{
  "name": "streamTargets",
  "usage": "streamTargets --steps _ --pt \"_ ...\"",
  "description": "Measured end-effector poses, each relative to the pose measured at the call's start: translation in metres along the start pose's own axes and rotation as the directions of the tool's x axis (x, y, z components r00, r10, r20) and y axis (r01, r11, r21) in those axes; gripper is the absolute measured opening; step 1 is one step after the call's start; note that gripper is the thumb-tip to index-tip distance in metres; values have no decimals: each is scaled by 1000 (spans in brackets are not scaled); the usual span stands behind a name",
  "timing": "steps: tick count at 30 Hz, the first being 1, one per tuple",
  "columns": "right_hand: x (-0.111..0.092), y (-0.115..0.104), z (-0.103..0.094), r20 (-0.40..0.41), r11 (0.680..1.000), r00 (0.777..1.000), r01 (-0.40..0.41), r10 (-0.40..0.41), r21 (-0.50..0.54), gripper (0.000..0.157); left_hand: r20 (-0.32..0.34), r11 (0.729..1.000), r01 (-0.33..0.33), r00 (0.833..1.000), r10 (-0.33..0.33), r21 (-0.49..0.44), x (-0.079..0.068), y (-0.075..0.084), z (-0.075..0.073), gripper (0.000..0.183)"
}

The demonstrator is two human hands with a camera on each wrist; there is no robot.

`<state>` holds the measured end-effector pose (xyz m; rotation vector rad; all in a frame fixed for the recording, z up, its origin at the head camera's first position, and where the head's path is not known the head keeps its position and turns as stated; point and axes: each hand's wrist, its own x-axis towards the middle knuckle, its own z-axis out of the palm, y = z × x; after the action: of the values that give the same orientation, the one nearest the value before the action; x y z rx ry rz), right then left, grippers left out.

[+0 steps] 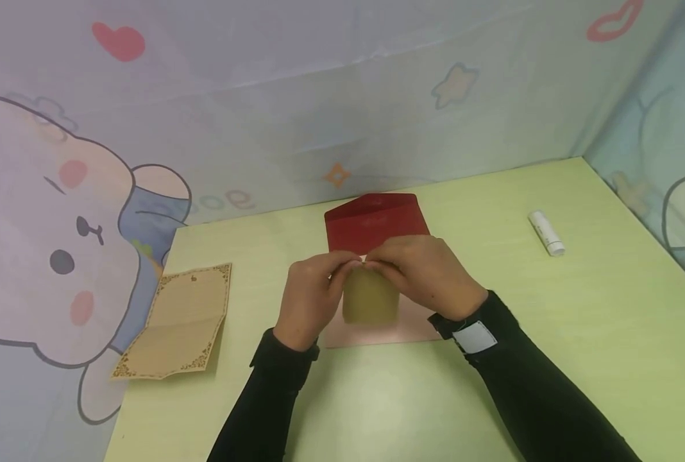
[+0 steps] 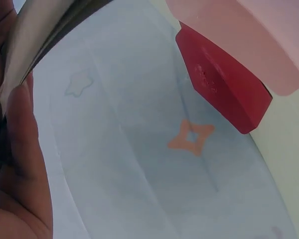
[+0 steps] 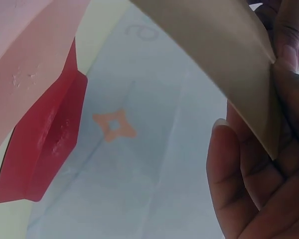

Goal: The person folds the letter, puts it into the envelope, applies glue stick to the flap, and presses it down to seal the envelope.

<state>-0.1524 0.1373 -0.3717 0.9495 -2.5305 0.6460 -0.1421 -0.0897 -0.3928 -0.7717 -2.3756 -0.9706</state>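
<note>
Both hands hold a small piece of tan paper (image 1: 371, 298) at its top edge in the head view. My left hand (image 1: 313, 296) pinches it between thumb and fingers, and my right hand (image 1: 431, 274) does the same from the other side, the fingertips close together. Seen from the left wrist, the tan paper (image 2: 37, 37) looks bent and layered. From the right wrist, the paper (image 3: 214, 55) runs down into the hand. Under the hands lie a pink sheet (image 1: 420, 326) and, farther back, a red envelope (image 1: 377, 228), partly hidden by the hands.
To the left stands a creased tan letter sheet (image 1: 186, 333) with an ornate brown border, its edges raised off the pale green table (image 1: 331, 410). A white glue stick (image 1: 546, 233) lies at the back right. A printed curtain (image 1: 296, 83) hangs behind the table.
</note>
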Motion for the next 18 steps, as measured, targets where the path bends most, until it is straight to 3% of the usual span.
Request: streamTargets --steps 10,14,16,18 --pt "0 15 -18 47 991 994 -101 97 93 9 -119 991 127 984 -132 -51 3 -18 -17 11" --pt "-6 25 -30 -10 984 989 -148 149 99 8 -184 984 173 967 -178 -45 2 -24 -29 11" --pt "-8 26 -31 -52 981 985 -155 162 116 7 -187 985 171 967 -171 -19 1 -25 -30 10" --pt "-7 21 -28 -71 987 989 -123 131 108 11 -151 991 132 980 -127 23 -1 -22 -27 11"
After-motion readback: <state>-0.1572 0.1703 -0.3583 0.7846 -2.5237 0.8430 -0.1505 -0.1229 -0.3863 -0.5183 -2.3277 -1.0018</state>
